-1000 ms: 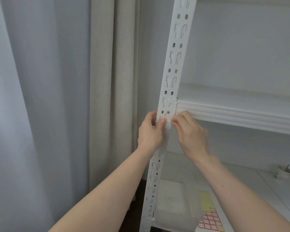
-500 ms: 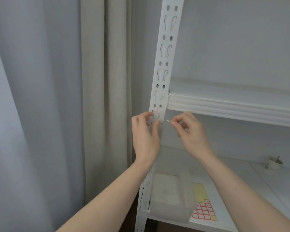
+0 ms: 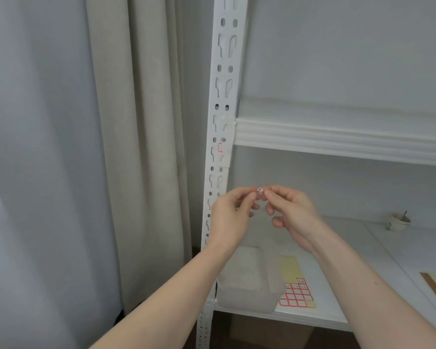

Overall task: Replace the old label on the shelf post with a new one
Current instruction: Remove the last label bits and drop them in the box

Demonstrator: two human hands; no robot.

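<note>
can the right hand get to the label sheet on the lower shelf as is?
Probably yes. The label sheet lies open on the shelf beside the plastic box, nothing over it. But the right hand is pinching a small label scrap.

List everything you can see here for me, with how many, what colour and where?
shelf post: one, white, slotted, upright in the middle
label remnant: one, red-edged, stuck on the post just below the upper shelf
upper shelf: one, white, right of the post
lower shelf: one, white, at the bottom right
plastic box: one, cloudy white, on the lower shelf beside the post
label sheet: one, yellow with red-edged labels, right of the box
small cup: one, pale, far right on the lower shelf
curtains: beige and pale grey, left of the post
peeled label piece: one, tiny, white, pinched between both hands
left hand: one, pinching the piece
right hand: one, pinching the piece
</note>
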